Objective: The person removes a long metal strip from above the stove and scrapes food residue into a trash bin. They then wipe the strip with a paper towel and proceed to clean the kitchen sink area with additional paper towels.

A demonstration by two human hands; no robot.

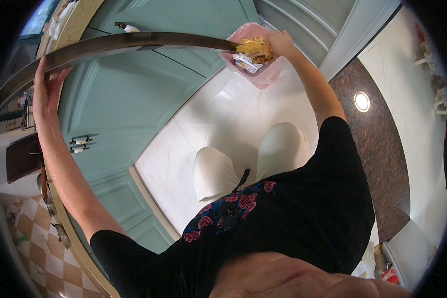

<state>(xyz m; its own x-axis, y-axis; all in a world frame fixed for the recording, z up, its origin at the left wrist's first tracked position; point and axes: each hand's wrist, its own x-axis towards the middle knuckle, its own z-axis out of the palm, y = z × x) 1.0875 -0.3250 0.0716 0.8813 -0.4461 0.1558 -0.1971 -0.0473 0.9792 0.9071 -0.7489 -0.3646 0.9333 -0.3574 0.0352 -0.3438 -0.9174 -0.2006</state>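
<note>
My right hand [282, 44] grips the rim of a pink trash bin [268, 76] lined with a thin plastic bag. Inside lie yellow peel-like scraps [254, 47] and a printed white packet [249, 64]. At the left, my left hand [46, 91] is raised to a long dark strip [134, 40] that looks curved, perhaps the edge of a board. One finger overlaps its front, while other fingertips pass behind its lower edge. The strip's right end reaches over the bin's left rim, against the scraps.
Green cabinet doors [123, 97] with small handles [80, 140] stand in front. Below my knees lies a pale tiled floor [164, 152]. A sliding door frame [342, 41] and brown stone threshold [376, 149] are at the right. Utensils [44, 186] hang along the left counter.
</note>
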